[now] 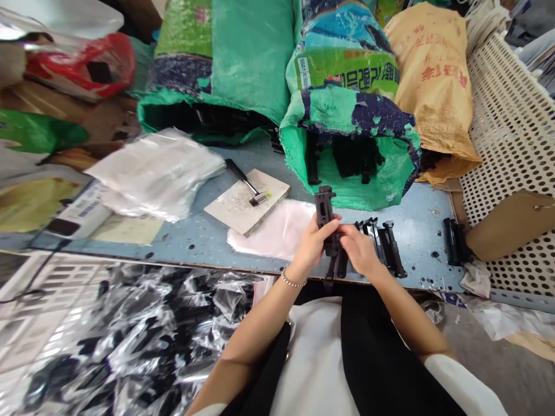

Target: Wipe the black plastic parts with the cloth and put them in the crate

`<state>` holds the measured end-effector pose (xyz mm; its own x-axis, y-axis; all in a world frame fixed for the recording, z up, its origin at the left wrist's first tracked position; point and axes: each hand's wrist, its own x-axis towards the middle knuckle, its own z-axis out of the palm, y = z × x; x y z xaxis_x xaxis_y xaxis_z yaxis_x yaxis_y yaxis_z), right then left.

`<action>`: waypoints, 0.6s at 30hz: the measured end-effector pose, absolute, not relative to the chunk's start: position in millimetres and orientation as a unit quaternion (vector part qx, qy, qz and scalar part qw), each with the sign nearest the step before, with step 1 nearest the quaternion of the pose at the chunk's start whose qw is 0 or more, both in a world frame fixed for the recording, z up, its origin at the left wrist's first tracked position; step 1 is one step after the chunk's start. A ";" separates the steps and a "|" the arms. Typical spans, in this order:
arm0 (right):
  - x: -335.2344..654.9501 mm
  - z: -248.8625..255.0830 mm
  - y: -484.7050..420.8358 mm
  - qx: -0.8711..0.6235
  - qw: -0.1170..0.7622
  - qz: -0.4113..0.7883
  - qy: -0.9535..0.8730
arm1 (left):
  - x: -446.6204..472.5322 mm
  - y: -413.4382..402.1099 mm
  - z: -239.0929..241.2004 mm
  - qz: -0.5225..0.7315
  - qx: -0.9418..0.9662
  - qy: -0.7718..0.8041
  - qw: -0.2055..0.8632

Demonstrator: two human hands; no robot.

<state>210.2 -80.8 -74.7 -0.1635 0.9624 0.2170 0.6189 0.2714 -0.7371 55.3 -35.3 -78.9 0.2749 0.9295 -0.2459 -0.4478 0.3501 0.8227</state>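
Observation:
My left hand [313, 240] is closed around a black slotted plastic part [323, 207], held upright above the bench's front edge. Against its right side my right hand [359, 249] has its fingers pinched together; whether they grip the part or something small is hidden. Several similar black parts [392, 248] lie on the blue bench just right of my right hand. Behind the held part, an open green woven sack [347, 190] has more black parts inside. A sheet of white plastic film [277, 231] lies left of my left hand.
A hammer [243, 178] rests on a flat slab [225, 205]. Clear plastic bags [160, 173] are stacked left of it. A perforated basket [507, 133] stands at right, with a yellow sack [433, 86] beside it. Bagged black parts [173, 329] fill a crate at lower left.

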 end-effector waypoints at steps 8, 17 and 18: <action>231.2 -56.0 -35.8 -0.559 0.379 0.154 -0.721 | 60.4 -69.1 -65.9 0.381 0.340 0.336 0.791; 201.6 -78.5 -101.8 -0.440 0.259 0.062 -0.857 | 37.7 -61.3 -72.5 0.429 0.303 0.412 0.745; 199.4 -83.2 -107.6 -0.427 0.246 0.026 -0.870 | 37.7 -64.8 -72.6 0.418 0.309 0.415 0.747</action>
